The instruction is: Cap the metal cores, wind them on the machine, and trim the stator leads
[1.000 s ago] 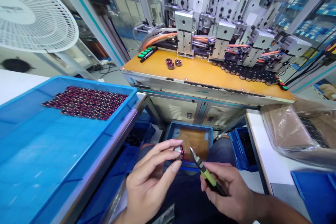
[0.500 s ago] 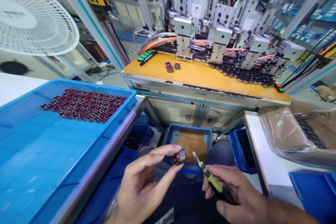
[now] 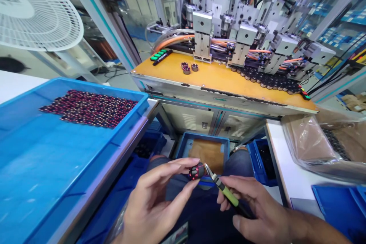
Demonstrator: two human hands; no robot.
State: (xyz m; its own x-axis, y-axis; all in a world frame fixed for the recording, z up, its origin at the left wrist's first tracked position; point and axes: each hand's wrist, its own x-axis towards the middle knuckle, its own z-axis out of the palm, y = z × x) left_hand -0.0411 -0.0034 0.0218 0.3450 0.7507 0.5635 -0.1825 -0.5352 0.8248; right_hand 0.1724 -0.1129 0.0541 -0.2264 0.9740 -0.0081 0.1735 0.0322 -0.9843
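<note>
Between the thumb and fingertips of my left hand (image 3: 160, 194) is a small round motor stator (image 3: 196, 171), dark grey with red wire windings on its face. My right hand (image 3: 251, 202) is wrapped around the green-and-black handles of a pair of pliers (image 3: 228, 194) with thin, pointed jaws. The jaw tips are right beside the stator's right edge; whether they touch it I cannot tell. Below the hands, a blue tray (image 3: 179, 148) holding brown cardboard sits between the knees.
A large blue tray (image 3: 57, 175) at left holds rows of stators (image 3: 94, 108). Ahead, a machine (image 3: 243, 30) stands on an orange bench (image 3: 211, 80) with three loose stators (image 3: 186, 69) and a dark row of parts. A plastic-lined box (image 3: 305, 141) is at right; a white fan (image 3: 42, 11) at left.
The pliers have moved left, bringing their tips up to the stator. The stator has turned slightly in my left fingers. The view has shifted a little.
</note>
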